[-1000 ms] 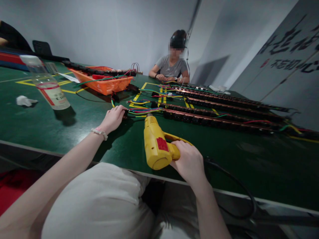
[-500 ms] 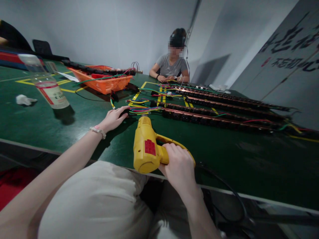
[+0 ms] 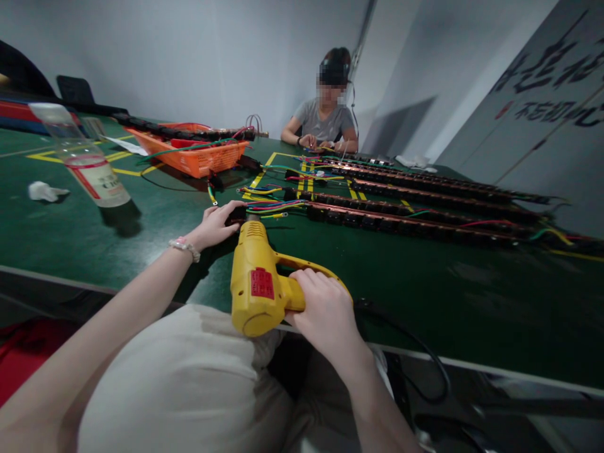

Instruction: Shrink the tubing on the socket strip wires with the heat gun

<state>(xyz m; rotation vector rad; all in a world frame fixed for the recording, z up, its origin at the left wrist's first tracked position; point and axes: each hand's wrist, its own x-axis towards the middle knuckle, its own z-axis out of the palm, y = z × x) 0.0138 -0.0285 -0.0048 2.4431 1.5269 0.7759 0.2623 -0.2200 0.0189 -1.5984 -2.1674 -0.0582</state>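
Note:
My right hand is wrapped round the handle of a yellow heat gun with a red label. Its metal nozzle points away from me, at a bundle of coloured wires on the table. My left hand is closed on a black connector at the left end of those wires. The wires run right into a long black and copper strip assembly. A yellow wire with a ring terminal sticks out just beyond the nozzle.
More long strip assemblies lie behind on the green table. An orange basket holds further strips at the back left. Nearer stands a clear bottle beside a crumpled white tissue. A co-worker sits across the table.
My right hand has moved the heat gun left, bringing its nozzle nearer my left hand. My left hand stays at the connector. The co-worker's hand has lifted slightly.

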